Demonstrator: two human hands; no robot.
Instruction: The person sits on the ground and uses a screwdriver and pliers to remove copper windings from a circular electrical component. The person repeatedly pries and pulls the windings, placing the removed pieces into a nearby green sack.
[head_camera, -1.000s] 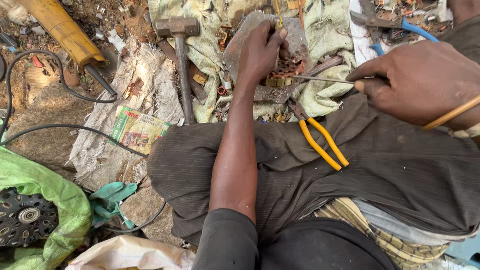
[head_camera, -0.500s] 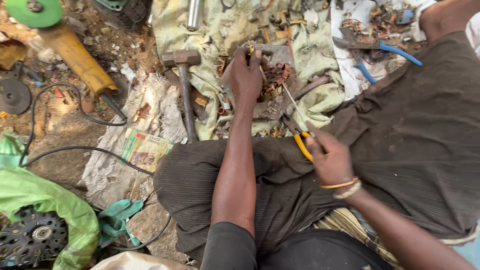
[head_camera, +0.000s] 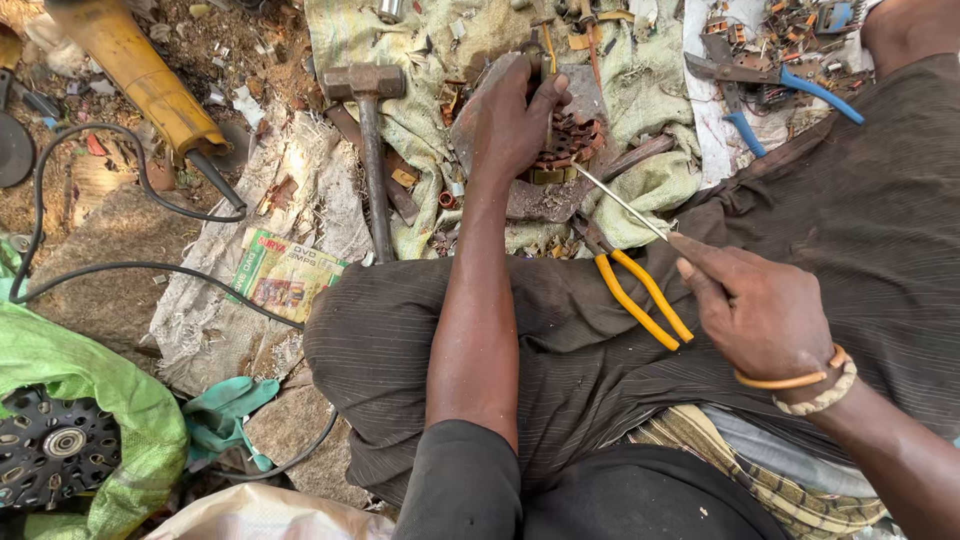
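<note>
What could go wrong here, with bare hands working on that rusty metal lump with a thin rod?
1. The thin metal rod held by the right hand points toward the left hand pressing on the rusty part; a slip might jab those fingers.
2. The yellow-handled pliers rest loose on the lap and could slide off.
3. Sharp scrap litters the cloth near bare skin, so cuts seem possible.

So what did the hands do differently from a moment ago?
The right hand drew back from the work onto the lap, beside the yellow-handled pliers, its fingers on the thin metal rod. The left hand stayed pressed on the rusty copper-wound part. The hammer did not move.
</note>
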